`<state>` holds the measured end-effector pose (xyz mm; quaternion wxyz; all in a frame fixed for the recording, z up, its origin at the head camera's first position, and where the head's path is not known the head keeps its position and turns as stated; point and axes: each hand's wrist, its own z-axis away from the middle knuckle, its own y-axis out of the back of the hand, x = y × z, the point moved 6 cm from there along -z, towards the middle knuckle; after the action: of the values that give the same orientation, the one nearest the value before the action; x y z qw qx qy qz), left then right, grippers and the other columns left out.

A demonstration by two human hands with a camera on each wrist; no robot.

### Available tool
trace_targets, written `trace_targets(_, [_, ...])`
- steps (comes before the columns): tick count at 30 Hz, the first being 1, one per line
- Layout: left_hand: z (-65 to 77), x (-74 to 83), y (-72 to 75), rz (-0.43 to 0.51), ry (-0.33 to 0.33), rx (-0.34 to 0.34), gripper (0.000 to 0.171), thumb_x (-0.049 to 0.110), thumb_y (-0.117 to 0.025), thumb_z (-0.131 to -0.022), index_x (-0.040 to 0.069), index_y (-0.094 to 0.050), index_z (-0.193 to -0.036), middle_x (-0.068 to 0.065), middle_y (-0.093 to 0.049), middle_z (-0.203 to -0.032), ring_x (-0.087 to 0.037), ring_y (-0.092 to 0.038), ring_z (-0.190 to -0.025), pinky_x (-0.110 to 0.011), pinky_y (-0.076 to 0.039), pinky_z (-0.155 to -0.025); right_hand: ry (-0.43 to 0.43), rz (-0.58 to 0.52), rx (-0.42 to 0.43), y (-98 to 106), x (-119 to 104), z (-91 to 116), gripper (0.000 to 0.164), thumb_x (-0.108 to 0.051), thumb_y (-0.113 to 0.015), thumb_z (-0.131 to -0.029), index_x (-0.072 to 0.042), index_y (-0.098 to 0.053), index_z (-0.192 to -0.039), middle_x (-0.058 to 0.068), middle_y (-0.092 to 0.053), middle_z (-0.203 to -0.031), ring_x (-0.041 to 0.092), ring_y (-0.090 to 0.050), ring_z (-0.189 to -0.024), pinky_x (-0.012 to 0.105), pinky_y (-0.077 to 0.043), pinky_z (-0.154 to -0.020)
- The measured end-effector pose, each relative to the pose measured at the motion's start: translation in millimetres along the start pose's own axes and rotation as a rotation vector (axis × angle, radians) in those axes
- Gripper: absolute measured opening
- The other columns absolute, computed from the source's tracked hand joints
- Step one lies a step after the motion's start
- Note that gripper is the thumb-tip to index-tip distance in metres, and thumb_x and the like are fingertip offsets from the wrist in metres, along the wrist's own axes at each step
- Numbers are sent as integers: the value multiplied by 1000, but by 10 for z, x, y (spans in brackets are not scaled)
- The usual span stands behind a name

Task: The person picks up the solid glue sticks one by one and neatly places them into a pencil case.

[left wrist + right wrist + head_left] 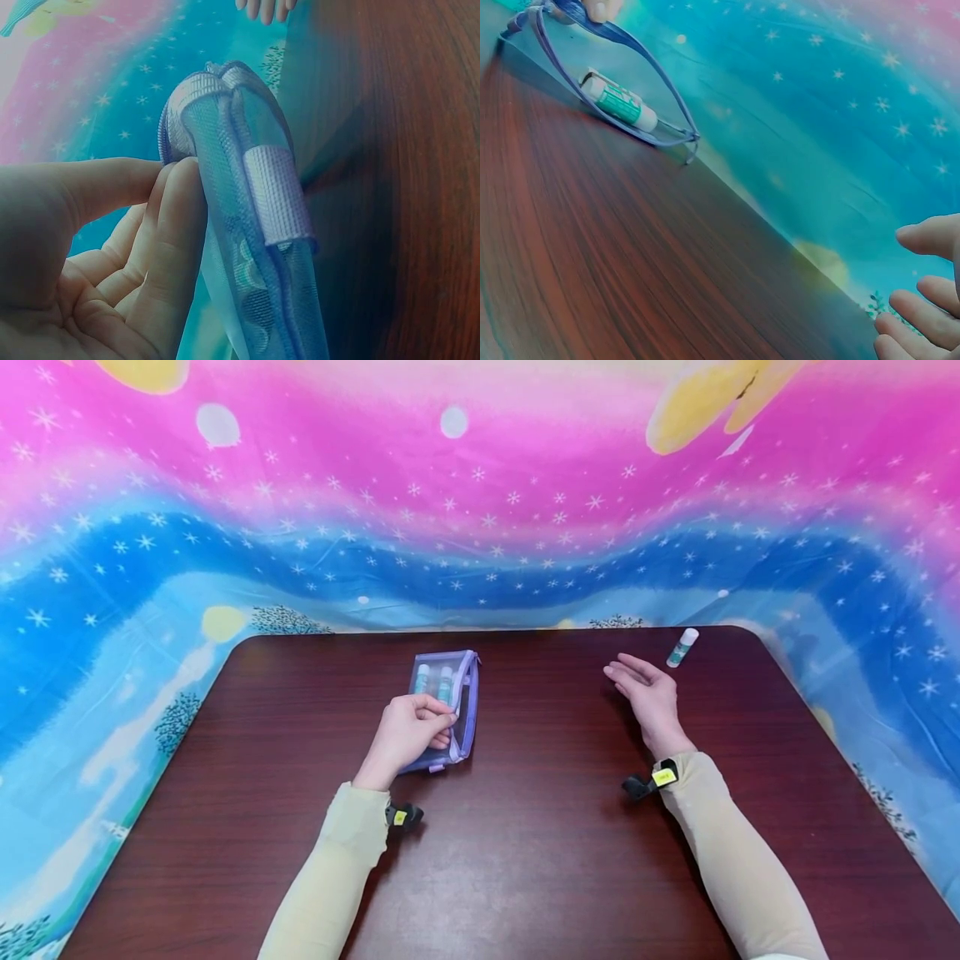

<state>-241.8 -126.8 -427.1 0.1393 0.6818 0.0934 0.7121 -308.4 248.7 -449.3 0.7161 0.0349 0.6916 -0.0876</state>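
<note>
A purple mesh zipper pouch (468, 718) lies on the table, its zipped mouth gaping toward the right. My left hand (408, 731) pinches the upper edge of that mouth between thumb and fingertips. Through the mesh show two white-and-green glue sticks (446, 683) side by side. The right wrist view looks into the mouth, where a glue stick (622, 105) lies. To the right, my right hand (651, 700) hovers over the table with fingers extended and nothing in them. Just beyond it, a single glue stick (682, 647) is near the far right corner.
The dark wooden table (525, 860) has rounded far corners. A pink-and-blue patterned cloth (480, 527) hangs around its far edge and sides. Each wrist carries a small black camera (649, 781) on a strap.
</note>
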Motion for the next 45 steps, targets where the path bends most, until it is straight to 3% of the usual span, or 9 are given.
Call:
trace_targets(10, [1, 1, -4, -9, 3, 3, 9, 7, -77, -92, 0, -75, -97, -10, -73, -75, -22, -72, -63, -33, -63, -61, -14, 116, 69, 277, -24, 17, 62, -22, -83, -88, -5, -58, -143, 19, -58, -141, 4, -64, -111, 12, -50, -87])
trace_targets(16, [0, 5, -12, -12, 2, 1, 9, 7, -77, -92, 0, -75, -97, -10, -73, -75, -22, -72, -62, -33, -62, -60, -37, 122, 111, 459, -28, 37, 65, -26, -85, -86, -8, -59, -143, 16, -58, -142, 9, -59, -120, 10, -50, -84])
trace_targets(23, [-1, -1, -15, -14, 5, 1, 10, 8, -77, -92, 0, -75, -97, -10, -73, -75, -22, -72, -62, -32, -62, -60, -63, 90, 178, 669, -3, 28, 68, -24, -87, -84, -7, -59, -143, 11, -62, -139, 6, -60, -114, 9, -50, -81])
trace_targets(30, [3, 4, -15, -2, -1, -3, 9, 7, -76, -92, -1, -75, -97, -11, -73, -75, -22, -71, -62, -32, -62, -60, -66, 6, 218, 813, 9, 6, 68, -18, -88, -83, -3, -58, -142, 6, -67, -129, 6, -62, -109, 11, -52, -84])
trace_targets(35, [6, 6, -8, 3, -1, -2, 9, 7, -77, -92, 0, -75, -97, -10, -72, -75, -23, -72, -62, -33, -62, -60, -76, 28, 228, 890, 5, 9, 71, -20, -87, -84, -4, -55, -146, 10, -62, -138, 5, -62, -109, 15, -51, -93])
trace_targets(45, [-3, 3, 9, 5, -7, -1, 9, 7, -77, -92, 0, -75, -96, -10, -72, -75, -23, -71, -62, -33, -63, -61, -103, 76, 278, 1030, -4, -54, 75, -28, -87, -83, -13, -54, -149, 9, -53, -149, 9, -54, -129, 11, -47, -95])
